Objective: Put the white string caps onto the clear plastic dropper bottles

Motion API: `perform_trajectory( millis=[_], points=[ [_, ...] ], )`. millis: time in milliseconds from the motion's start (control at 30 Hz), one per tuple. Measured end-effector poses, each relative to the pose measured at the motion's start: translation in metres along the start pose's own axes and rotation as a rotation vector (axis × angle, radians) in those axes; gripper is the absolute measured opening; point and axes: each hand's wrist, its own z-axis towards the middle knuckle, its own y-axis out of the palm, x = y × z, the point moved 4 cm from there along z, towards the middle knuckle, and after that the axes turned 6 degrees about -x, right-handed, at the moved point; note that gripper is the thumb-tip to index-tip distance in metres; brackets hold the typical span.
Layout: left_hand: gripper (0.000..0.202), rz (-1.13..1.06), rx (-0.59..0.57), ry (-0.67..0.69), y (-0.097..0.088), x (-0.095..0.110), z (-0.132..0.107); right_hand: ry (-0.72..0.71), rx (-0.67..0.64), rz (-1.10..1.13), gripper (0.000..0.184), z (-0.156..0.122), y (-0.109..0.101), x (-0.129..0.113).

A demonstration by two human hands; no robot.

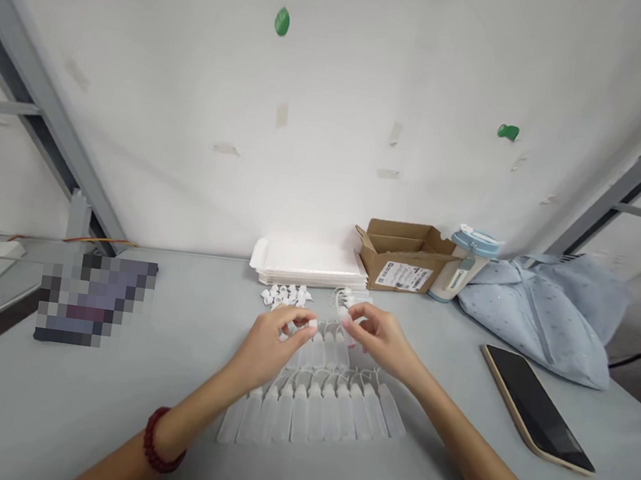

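My left hand (pixel 273 340) is closed in a pinch on a small white plastic piece (pixel 312 324) above the grey table (pixel 98 400). My right hand (pixel 375 335) is closed too, pinching another small white piece (pixel 346 318) close to the left one. Below both hands lie several small translucent squeeze bottles (pixel 322 409) side by side in rows. A heap of small white caps (pixel 285 295) sits just beyond my left hand. A red bead bracelet (pixel 158 447) is on my left wrist.
A stack of white trays (pixel 308 266) lies at the back by the wall, beside an open cardboard box (pixel 404 255) and a blue-lidded cup (pixel 467 265). A light-blue cloth bag (pixel 547 313) and a tablet (pixel 538 406) lie at the right. A blurred dark object (pixel 94 297) is at the left.
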Motion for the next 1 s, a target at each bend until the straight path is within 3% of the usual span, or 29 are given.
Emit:
perform_trajectory(
  millis=[233,400,767,1000],
  points=[
    [0.027,-0.116,-0.087,-0.026,-0.016,0.0,0.007,-0.039,-0.232,0.33,0.026,-0.006,0.024,-0.018],
    [0.027,-0.216,-0.174,-0.009,-0.014,0.0,0.007,-0.002,-0.308,0.439,0.023,-0.005,0.029,-0.02],
    [0.028,-0.265,-0.202,0.09,-0.013,0.001,0.005,-0.009,-0.397,0.611,0.02,-0.006,0.033,-0.017],
    [0.023,-0.229,-0.254,0.123,-0.012,0.003,0.003,0.058,-0.347,0.664,0.02,-0.006,0.034,-0.013]
  ],
)
